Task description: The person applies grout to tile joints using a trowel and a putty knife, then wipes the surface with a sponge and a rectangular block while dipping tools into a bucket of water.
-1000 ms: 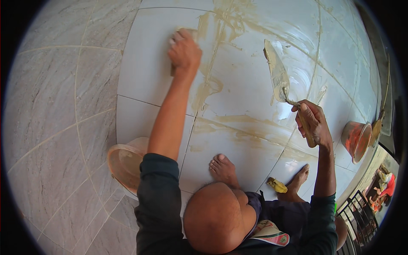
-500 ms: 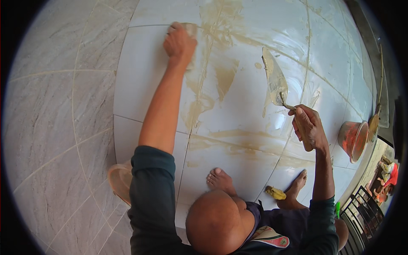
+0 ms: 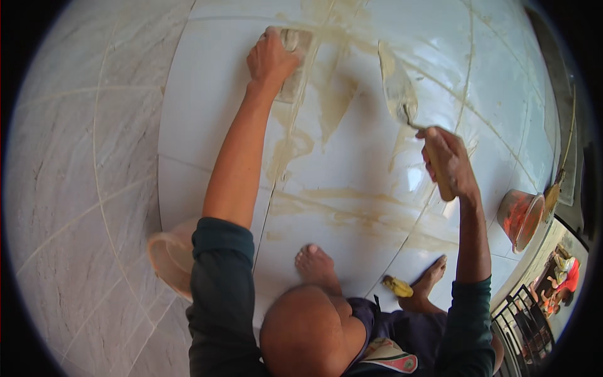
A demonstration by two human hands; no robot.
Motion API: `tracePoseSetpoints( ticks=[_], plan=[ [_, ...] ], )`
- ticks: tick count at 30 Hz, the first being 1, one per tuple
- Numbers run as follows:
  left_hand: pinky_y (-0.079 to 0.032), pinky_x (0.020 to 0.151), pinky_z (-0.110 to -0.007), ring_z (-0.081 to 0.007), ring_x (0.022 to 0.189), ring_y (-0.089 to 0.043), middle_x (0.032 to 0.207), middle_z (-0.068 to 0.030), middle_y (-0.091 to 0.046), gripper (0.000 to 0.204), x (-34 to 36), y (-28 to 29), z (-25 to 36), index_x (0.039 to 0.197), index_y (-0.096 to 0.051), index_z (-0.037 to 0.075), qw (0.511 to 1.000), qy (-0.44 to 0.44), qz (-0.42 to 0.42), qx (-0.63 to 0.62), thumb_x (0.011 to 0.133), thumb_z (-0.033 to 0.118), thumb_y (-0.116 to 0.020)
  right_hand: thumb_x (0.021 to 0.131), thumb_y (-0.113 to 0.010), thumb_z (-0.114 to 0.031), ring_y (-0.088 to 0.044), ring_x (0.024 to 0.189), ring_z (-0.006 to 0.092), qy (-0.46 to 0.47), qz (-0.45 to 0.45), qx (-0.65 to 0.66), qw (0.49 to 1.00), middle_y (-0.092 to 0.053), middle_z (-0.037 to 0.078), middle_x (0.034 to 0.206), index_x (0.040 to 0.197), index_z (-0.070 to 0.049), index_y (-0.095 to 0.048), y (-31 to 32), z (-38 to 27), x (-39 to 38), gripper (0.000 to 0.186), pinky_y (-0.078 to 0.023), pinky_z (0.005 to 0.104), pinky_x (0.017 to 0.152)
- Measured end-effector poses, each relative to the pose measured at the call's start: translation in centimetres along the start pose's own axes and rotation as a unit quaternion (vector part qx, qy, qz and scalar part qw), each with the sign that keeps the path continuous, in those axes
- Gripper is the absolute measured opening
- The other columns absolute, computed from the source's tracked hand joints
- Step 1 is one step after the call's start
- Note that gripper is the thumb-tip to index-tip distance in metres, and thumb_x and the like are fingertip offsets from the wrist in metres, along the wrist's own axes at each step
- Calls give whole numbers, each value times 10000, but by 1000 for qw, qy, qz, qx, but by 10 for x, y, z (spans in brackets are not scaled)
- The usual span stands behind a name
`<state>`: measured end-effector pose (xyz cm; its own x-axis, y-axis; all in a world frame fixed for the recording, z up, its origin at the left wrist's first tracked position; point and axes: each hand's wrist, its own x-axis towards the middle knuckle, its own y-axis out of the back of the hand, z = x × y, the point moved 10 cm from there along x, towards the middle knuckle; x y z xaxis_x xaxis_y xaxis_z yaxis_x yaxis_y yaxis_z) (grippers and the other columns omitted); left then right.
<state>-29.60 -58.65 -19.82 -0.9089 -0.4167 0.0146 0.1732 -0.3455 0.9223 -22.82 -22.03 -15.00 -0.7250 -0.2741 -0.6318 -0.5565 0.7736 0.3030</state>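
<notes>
My left hand [image 3: 271, 58] is closed on the handle of a rectangular hand float [image 3: 300, 63], which lies against the white tiles [image 3: 352, 157] beside a joint line. Beige grout [image 3: 336, 107] is smeared over the tiles and along their joints. In my right hand [image 3: 449, 162] is the wooden handle of a pointed trowel [image 3: 397, 88]. Its metal blade, coated with beige paste, points away from me above the tiles.
An orange-smeared bucket [image 3: 512, 217] stands at the right, near a long stick [image 3: 570, 129]. At the left a pale tub [image 3: 164, 267] is partly behind my arm. A yellow lump [image 3: 397, 286] lies by my foot [image 3: 433, 276]. Grey marbled tiles [image 3: 69, 207] cover the left side.
The float has slid slightly right to the joint line and shows more clearly. My right hand has moved the trowel forward, away from me. The view has shifted a little.
</notes>
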Motion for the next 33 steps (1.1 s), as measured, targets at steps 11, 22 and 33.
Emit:
tracePoseSetpoints(
  ticks=[11, 22, 33],
  plan=[
    [-511, 738, -458, -395, 856, -646, 925, -170, -680, 488, -218, 11, 7, 1046, -593, 47, 970, 0, -137, -200, 708, 332, -801, 986, -467, -529, -463, 523, 83, 10, -51, -1, 999, -488, -3, 664, 1045, -23, -618, -32, 3, -8, 531, -394, 255, 449],
    [-521, 741, -447, -360, 839, -657, 938, -142, -675, 456, -296, -2, 29, 1080, -575, 55, 967, -96, -128, -199, 746, 289, -779, 987, -514, -311, -520, 575, 178, 69, -90, -147, 983, -521, 88, 681, 1015, 29, -596, -87, -8, -34, 351, -439, 332, 544],
    [-519, 795, -283, -136, 894, -624, 969, -126, -665, 353, -352, 69, -120, 1116, -547, -47, 786, 260, 136, -544, 867, 132, -722, 939, -545, -172, -623, 821, 446, 302, -193, -420, 834, -652, 235, 828, 935, 17, -596, -203, -16, -31, 196, -497, 519, 724]
  ],
)
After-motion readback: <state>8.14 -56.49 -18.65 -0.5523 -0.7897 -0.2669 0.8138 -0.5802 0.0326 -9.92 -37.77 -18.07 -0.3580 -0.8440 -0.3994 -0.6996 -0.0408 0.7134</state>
